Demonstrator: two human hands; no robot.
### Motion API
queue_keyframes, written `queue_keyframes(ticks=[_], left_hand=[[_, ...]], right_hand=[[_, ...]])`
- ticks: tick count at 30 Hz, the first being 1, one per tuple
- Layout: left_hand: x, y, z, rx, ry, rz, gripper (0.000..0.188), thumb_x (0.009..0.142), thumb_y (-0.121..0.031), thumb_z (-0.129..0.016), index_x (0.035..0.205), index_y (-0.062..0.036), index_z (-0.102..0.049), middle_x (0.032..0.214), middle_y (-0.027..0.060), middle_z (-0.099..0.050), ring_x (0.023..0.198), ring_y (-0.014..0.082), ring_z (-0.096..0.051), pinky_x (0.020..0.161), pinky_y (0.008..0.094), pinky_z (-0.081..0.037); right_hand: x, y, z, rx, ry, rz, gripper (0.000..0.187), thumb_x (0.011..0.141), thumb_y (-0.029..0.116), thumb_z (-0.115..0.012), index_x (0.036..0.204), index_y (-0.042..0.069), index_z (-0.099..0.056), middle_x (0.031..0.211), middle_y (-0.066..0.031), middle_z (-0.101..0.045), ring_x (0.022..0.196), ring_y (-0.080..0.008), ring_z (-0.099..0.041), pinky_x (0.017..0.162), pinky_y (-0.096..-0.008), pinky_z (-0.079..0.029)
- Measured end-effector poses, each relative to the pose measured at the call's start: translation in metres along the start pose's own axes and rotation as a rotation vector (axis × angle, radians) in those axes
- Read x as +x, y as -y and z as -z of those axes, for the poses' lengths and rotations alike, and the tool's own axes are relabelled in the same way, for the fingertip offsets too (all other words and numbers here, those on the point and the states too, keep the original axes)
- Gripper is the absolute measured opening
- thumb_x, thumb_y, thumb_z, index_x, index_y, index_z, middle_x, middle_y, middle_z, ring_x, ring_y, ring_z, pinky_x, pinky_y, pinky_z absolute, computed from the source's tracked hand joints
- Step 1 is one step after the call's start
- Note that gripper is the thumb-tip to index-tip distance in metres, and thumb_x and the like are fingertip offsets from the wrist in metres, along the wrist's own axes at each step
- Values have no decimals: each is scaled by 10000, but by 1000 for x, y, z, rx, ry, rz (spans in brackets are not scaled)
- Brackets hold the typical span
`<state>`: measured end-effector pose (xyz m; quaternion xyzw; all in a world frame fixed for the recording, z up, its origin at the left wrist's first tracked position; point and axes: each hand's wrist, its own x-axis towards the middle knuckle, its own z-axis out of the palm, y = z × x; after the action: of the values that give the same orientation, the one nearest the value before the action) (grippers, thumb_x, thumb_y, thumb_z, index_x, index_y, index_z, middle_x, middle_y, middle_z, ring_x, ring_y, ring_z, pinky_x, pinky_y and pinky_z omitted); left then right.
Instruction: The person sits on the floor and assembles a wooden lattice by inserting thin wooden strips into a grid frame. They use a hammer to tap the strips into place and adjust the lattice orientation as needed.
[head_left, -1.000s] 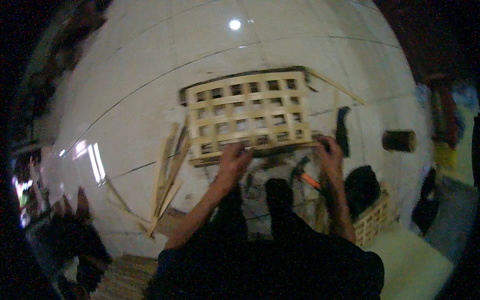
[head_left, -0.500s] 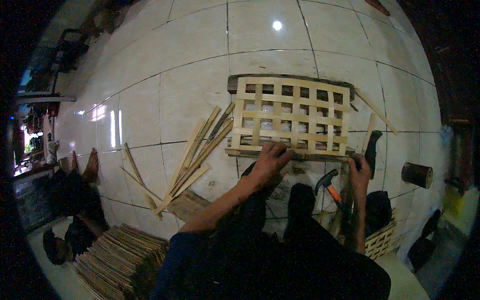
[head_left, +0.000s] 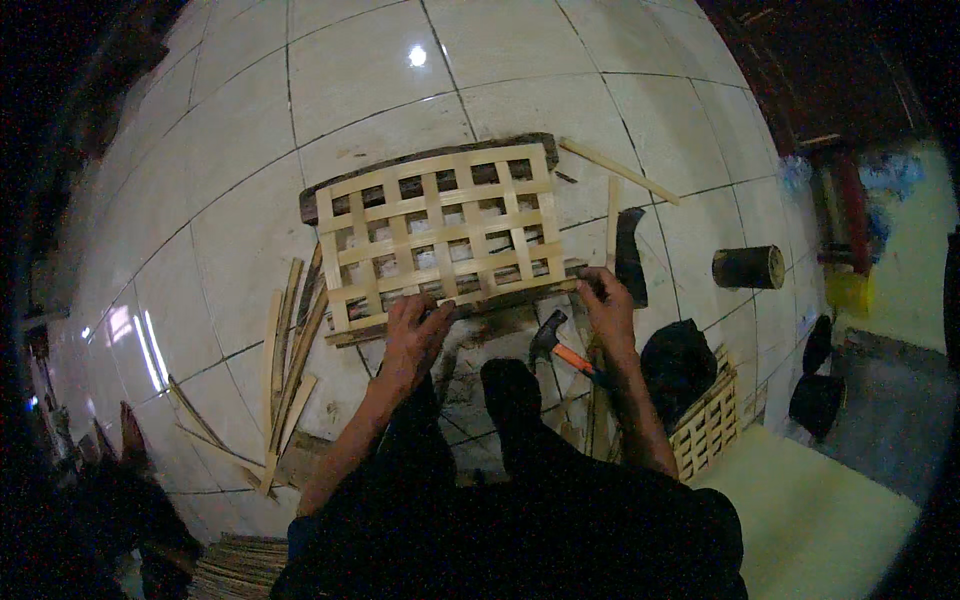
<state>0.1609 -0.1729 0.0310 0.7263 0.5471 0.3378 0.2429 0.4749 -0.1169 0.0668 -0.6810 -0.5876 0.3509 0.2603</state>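
A woven lattice of pale bamboo strips (head_left: 437, 235) lies across two wooden bars, a dark far bar (head_left: 420, 166) and a near bar (head_left: 520, 297). At the lattice's near edge, left of its middle, my left hand (head_left: 412, 335) is closed with curled fingers on the edge. My right hand (head_left: 610, 305) pinches at the near right corner; the fingertips partly hide what lies between them. Between my arms, close to my right forearm, lies a hammer (head_left: 570, 357) with a dark head and an orange handle. A dark, broad blade (head_left: 628, 258) rests just beyond my right hand.
Loose bamboo strips (head_left: 285, 350) lie on the tiles at left, with a stack of slats (head_left: 240, 568) at lower left. On the right are a short log (head_left: 748, 267), a black bag-like bundle (head_left: 678, 360) and another woven lattice (head_left: 708, 425).
The view has turned, so the lattice and tools appear farther left and tilted. My left hand is slightly farther left along the near edge; my right hand stays by the corner.
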Motion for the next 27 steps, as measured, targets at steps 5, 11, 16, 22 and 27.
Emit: queue_keyframes(ticks=[5, 11, 16, 22, 27], left_hand=[[6, -2, 5, 74, -13, -82, 375, 718, -2, -716, 1080, -81, -655, 973, 137, -566, 896, 327, -536, 775, 428, -459], [7, -4, 2, 77, -59, -98, 401, 714, -15, -726, 1103, -78, -651, 1004, 132, -568, 929, 322, -540, 803, 419, -442], [10, -3, 9, 133, 20, -124, 440, 730, -98, -746, 1152, -74, -624, 1059, 134, -561, 980, 336, -532, 827, 432, -431], [36, -30, -28, 156, 38, -213, 425, 767, -159, -711, 1164, -68, -591, 1094, 142, -531, 1000, 344, -518, 854, 463, -424], [76, -52, -84, -19, 198, -299, 443, 777, -158, -673, 1206, -115, -568, 1203, 139, -516, 1096, 373, -488, 935, 498, -415]], right_hand=[[0, 2, 0, 5, -3, -6, 215, 886, 154, -645, 1051, 17, -633, 925, -88, -676, 846, -158, -629, 768, -294, -489], [0, -6, -3, -6, -39, 17, 221, 882, 160, -646, 1052, 18, -639, 919, -99, -680, 812, -175, -634, 744, -304, -496], [-2, -7, -5, -52, -64, -13, 207, 880, 142, -636, 1048, 22, -645, 899, -103, -680, 765, -177, -631, 702, -300, -493], [-3, -1, -8, -53, -83, -14, 205, 875, 117, -621, 1055, 20, -634, 933, -127, -673, 805, -210, -634, 727, -323, -494], [-5, 4, -6, 27, -49, -36, 215, 870, 105, -616, 1067, 17, -615, 1026, -174, -661, 936, -306, -645, 829, -373, -503]])
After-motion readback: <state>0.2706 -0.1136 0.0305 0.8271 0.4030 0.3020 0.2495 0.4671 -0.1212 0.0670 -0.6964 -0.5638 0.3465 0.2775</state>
